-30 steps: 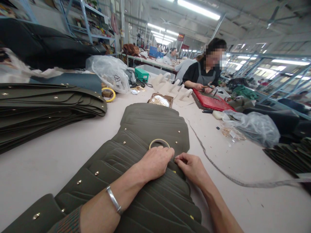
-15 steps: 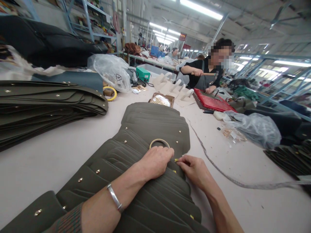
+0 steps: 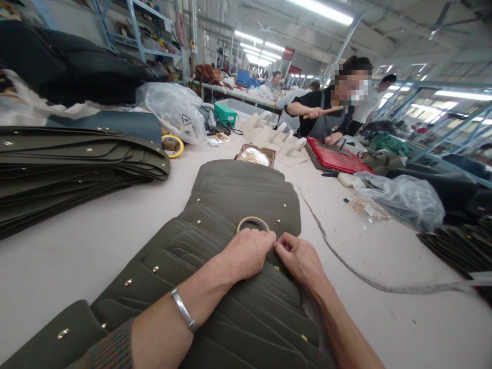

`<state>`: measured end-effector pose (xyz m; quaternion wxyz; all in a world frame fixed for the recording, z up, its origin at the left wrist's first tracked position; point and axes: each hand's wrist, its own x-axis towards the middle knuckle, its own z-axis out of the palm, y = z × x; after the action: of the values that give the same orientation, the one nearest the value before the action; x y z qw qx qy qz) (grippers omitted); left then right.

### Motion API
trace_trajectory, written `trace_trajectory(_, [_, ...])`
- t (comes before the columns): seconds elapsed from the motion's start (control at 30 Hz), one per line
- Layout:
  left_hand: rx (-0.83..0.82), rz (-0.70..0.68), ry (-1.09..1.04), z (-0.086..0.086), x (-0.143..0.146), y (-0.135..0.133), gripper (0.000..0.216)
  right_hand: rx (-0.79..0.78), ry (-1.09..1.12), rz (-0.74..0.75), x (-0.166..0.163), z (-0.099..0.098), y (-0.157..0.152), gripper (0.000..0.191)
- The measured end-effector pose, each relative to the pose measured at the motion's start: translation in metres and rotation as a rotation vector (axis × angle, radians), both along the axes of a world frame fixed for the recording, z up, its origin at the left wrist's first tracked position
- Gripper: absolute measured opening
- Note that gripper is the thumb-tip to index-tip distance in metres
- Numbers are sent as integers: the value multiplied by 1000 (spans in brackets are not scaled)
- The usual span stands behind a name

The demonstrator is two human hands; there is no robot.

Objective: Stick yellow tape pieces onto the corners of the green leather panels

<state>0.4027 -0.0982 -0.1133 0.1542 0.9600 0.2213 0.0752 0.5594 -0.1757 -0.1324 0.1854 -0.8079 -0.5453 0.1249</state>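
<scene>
A long fanned row of dark olive leather pieces [image 3: 238, 205] with small brass studs runs down the table toward me. My left hand [image 3: 246, 253] rests curled on the pieces, fingers pressed down beside a gold metal ring [image 3: 252, 223] lying on them. My right hand [image 3: 300, 259] sits just to its right, fingertips pinched together against the edge of a piece, touching my left fingers. What the pinch holds is too small to make out. A silver bracelet [image 3: 183, 310] circles my left wrist.
A tall stack of the same olive pieces [image 3: 77, 164] lies at left. A box of brass hardware [image 3: 254, 156], clear plastic bags [image 3: 175, 110] [image 3: 403, 200] and a grey cord [image 3: 346, 266] are on the table. Opposite, a person holds a hammer over a red mat [image 3: 334, 159].
My right hand has slid closer to my left hand, its fingertips now touching it. The person opposite has raised an arm with a hammer.
</scene>
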Motion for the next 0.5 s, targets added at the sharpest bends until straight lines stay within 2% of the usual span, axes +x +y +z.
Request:
trace_trajectory(0.13, [-6,10,-54,-2,0,2,14,-20,32,76,2,5,2,20])
trace_trajectory(0.23, [-30,29,-82,-3,-1,3,17,-99,134,133,7,9,0,25])
trace_trajectory(0.33, [-33,54,-132,-4,-1,3,21,-145,178,136,11,10,0,30])
trace_trajectory(0.43, [-50,48,-224,-3,-2,3,23,-100,170,75,14,5,0,25])
trace_trajectory(0.5, [-59,39,-282,-3,-2,3,23,12,238,30,14,1,-1,17])
